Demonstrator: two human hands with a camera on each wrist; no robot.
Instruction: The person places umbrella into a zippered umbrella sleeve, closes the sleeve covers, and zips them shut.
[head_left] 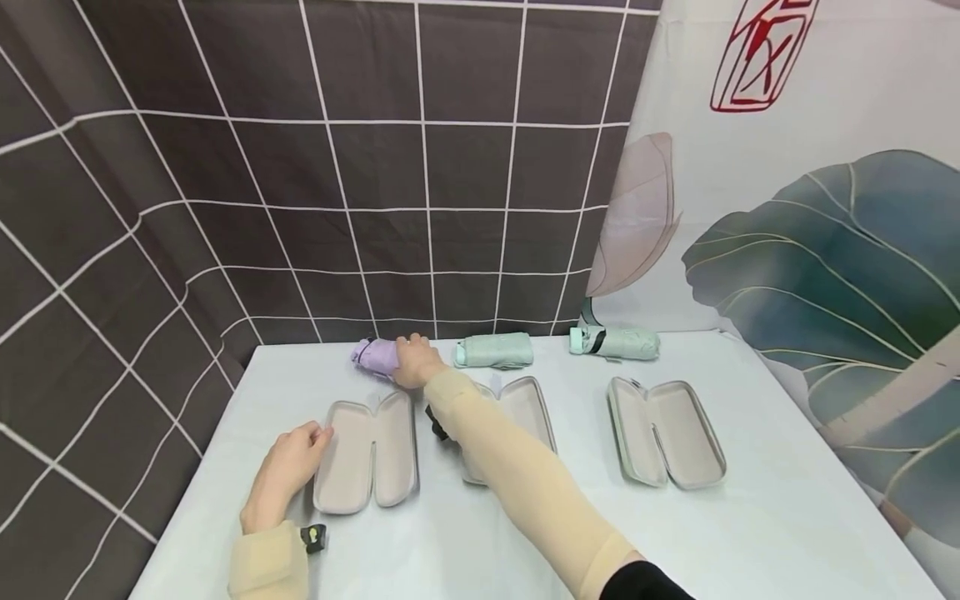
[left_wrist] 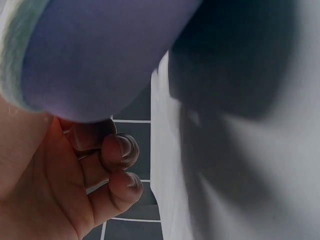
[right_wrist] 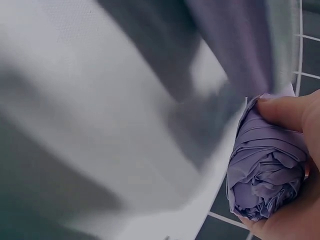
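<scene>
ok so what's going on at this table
A person's right hand grips a purple roll, perhaps a folded umbrella, near the far edge of the white table. Their left hand is at the left side of the leftmost open case. Two green rolls lie right of the purple one; two more open cases sit nearer the camera.

Looks like a curtained-off indoor corner, home or studio can't tell: dark cloth (head_left: 382, 167) with white grid lines hangs behind and at left, pale sheet (head_left: 684, 67) printed with big leaf (head_left: 847, 258) and red seal mark (head_left: 765, 58) at right, white-covered surface (head_left: 405, 558) close up to both.
</scene>
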